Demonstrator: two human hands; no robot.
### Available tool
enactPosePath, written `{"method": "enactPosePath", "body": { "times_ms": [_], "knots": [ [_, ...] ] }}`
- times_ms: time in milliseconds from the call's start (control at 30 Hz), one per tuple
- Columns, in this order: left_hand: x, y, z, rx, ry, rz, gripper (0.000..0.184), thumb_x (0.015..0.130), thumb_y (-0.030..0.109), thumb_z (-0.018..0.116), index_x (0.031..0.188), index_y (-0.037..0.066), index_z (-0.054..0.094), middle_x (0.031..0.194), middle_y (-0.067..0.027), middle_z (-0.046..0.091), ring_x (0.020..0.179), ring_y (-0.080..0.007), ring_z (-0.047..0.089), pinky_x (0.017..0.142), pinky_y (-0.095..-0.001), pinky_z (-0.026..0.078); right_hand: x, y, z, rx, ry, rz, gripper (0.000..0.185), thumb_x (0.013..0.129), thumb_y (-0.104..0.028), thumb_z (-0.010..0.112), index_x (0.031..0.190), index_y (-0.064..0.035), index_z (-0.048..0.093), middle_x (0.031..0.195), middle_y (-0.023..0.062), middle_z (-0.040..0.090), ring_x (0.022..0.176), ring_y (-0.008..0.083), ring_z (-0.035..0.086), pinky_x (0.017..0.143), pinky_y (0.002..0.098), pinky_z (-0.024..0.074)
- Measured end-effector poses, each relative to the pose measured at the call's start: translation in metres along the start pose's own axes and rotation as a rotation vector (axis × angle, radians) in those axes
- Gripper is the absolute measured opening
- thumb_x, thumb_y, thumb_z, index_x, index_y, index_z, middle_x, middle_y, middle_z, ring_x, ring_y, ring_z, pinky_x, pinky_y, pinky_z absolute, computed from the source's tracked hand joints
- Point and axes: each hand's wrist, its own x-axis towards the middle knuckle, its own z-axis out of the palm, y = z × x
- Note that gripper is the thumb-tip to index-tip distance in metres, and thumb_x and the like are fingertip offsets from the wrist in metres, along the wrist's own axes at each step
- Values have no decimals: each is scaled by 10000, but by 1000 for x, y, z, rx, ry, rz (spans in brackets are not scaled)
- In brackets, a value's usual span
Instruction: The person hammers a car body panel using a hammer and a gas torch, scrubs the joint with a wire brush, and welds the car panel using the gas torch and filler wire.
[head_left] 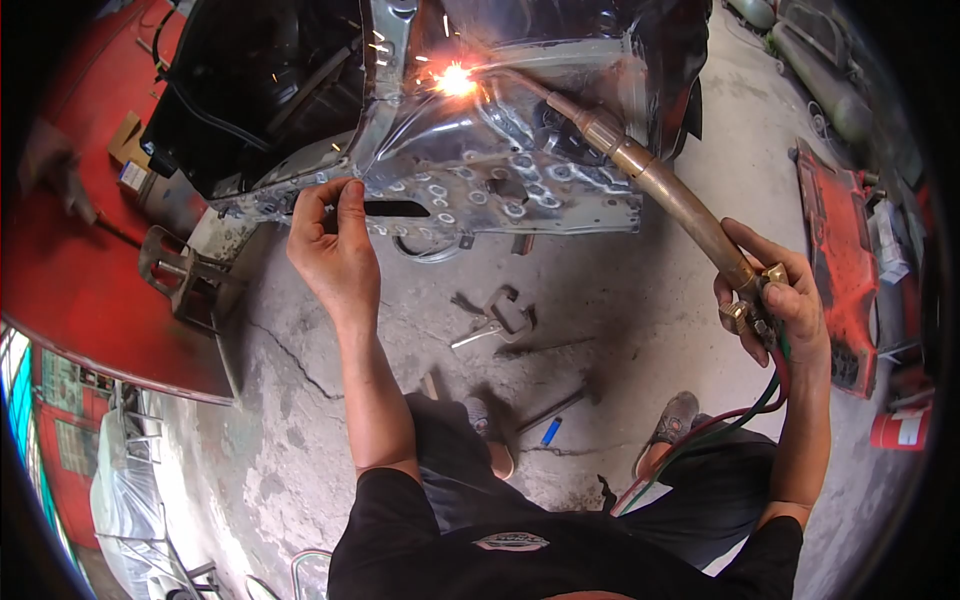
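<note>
My right hand [785, 295] is wrapped round the valve end of a brass gas torch [690, 215]. Red and green hoses [745, 415] run down from it past my leg. The torch nozzle points up and left to a bright, sparking spot [456, 80] on a bare metal car body panel [540, 150]. My left hand [338, 235] is closed at the panel's near lower edge, thumb against fingers, left of a dark slot. Thin bright lines run from near those fingertips toward the sparks; I cannot tell whether they are a rod or part of the metal.
On the concrete floor lie a locking C-clamp [505, 318], a hammer [550, 410] and a blue lighter-like object [551, 432]. A red car panel [90, 260] stands left, with a metal clamp-like tool [185, 275] at its edge. To the right are a red jack [838, 265] and gas cylinders [825, 85].
</note>
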Motion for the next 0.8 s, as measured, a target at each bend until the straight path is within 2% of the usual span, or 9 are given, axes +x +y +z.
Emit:
{"method": "enactPosePath", "body": {
  "times_ms": [433,533,800],
  "knots": [
    [0,-2,2,-13,3,3,120,950,113,714,915,-2,706,763,26,589,620,-33,408,545,-218,320,1,0,1,7,-2,0,827,814,-338,743,1459,85,446,862,176,644,633,212,676,332,245,500],
    [3,-11,2,9,-4,95,109,965,116,719,960,7,717,718,61,586,557,7,424,490,-179,290,1,0,1,4,5,2,831,809,-338,745,1458,87,447,862,176,645,636,212,676,332,246,500],
    [2,-9,2,10,2,80,111,964,120,723,955,10,717,703,68,575,555,9,418,487,-177,282,0,0,0,4,4,5,825,812,-333,740,1462,82,446,863,175,644,634,210,673,331,247,499]
  ]
}}
